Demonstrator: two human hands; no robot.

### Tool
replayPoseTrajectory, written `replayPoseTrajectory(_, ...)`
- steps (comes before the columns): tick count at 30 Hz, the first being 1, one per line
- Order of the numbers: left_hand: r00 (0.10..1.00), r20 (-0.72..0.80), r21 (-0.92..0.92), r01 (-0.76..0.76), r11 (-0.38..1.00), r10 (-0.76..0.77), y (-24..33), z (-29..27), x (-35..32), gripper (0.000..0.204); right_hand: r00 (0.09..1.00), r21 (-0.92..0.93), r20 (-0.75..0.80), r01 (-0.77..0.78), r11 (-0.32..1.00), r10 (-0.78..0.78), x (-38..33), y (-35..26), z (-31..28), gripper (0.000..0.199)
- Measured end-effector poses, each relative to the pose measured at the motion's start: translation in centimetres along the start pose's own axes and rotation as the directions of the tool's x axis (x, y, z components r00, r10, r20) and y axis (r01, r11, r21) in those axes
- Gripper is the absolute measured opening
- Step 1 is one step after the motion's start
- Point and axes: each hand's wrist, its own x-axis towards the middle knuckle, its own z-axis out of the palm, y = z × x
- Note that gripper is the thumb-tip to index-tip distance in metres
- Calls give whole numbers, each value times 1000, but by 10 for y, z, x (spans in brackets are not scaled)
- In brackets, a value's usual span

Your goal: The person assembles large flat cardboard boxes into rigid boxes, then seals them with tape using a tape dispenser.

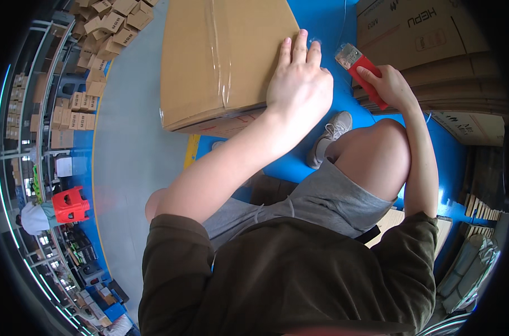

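The brown carton (pixel 191 61) extends leftward from the left hand (pixel 301 85), whose extended fingers rest along its right edge, grasping nothing. The right hand (pixel 393 87), farther off, clasps a red-handled tool (pixel 366 87) slanting forward-left toward the carton, apart from it.

The view's top edge crops the taped cardboard carton (pixel 244 61); what may be a shoe (pixel 217 145) lies mostly hidden.
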Motion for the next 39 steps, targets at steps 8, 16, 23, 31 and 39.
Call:
replayPoseTrajectory(8, 888, 334, 235, 246, 940, -316, 39, -16, 26, 22, 1000, 4, 6, 9, 1000, -9, 1, -7, 4, 62)
replayPoseTrajectory(16, 940, -75, -104, 324, 940, -333, -66, -37, -61, 82, 998, 457, -50, 64, 887, -46, 10, 9, 6, 49)
replayPoseTrajectory(23, 913, 182, -34, 377, 925, -366, -106, -35, -51, 103, 986, 598, -93, 169, 784, -141, 16, 2, 13, 43)
replayPoseTrajectory(31, 882, 226, -72, 439, 895, -415, -159, 4, 31, 115, 987, 580, -56, 153, 800, -148, 17, -9, 16, 42)
replayPoseTrajectory(39, 886, 164, -142, 456, 879, -433, -163, 29, 34, 116, 988, 562, -41, 143, 814, -145, 18, -16, 17, 41)
